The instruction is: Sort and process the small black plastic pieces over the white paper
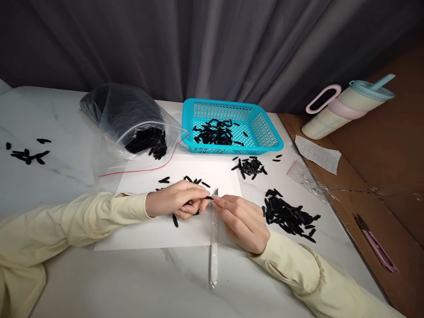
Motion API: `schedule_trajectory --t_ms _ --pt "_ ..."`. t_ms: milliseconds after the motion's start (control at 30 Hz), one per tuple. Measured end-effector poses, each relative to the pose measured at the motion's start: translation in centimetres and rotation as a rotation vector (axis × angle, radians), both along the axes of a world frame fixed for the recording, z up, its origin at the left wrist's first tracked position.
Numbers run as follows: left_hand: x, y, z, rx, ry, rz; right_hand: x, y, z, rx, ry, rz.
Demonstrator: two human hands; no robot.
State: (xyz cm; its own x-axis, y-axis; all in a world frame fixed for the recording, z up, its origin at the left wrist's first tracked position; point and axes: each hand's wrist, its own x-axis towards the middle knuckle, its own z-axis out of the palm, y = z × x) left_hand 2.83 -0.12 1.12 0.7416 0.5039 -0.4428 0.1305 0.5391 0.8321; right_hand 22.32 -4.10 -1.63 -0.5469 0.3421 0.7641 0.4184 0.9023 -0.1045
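Note:
My left hand [181,198] and my right hand [243,219] meet over a white sheet [142,234]. Between their fingertips they pinch one small, slim black piece [208,198], its kind too small to make out. Other black pieces lie on the sheet around and partly under my left hand. A craft knife with a pale handle [214,260] lies lengthwise beneath the fingertips of my right hand, its blade pointing away from me. To the right of that hand sits a large pile of black pieces [288,214], with a smaller pile [250,166] farther back.
A blue plastic basket [278,143] holds more black pieces. Left of it lies a clear zip bag [129,106] full of them. Several loose ones [31,155] rest far left. At right are a tumbler [347,108], a paper slip [318,154], a small plastic bag [306,179] and pink snips [376,243].

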Motion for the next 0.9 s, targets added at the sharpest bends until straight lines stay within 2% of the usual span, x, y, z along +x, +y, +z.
schedule_trajectory --t_ms 200,300,400,533,633,733,900 --pt "0.2 -0.2 -0.3 0.013 0.017 0.041 -0.5 0.3 -0.4 -0.100 0.020 -0.043" --pt "0.3 -0.3 -0.1 0.013 0.026 0.040 -0.7 0.3 -0.5 -0.209 0.057 -0.006" --pt "0.3 -0.3 0.0 0.018 0.021 0.026 -1.0 0.1 -0.4 -0.382 0.175 0.041" --pt "0.2 -0.3 -0.2 0.026 0.011 0.004 -1.2 -0.4 0.1 -0.637 0.322 -0.011" --pt "0.1 -0.3 -0.4 0.035 -0.001 -0.006 -1.4 -0.5 0.4 -0.886 0.442 -0.025" --pt "0.1 -0.3 -0.5 0.028 -0.001 0.000 -1.5 -0.3 0.5 -1.124 0.597 0.013" --pt "0.2 -0.3 -0.6 0.018 0.009 0.015 -1.5 0.2 0.7 -1.369 0.747 0.109"
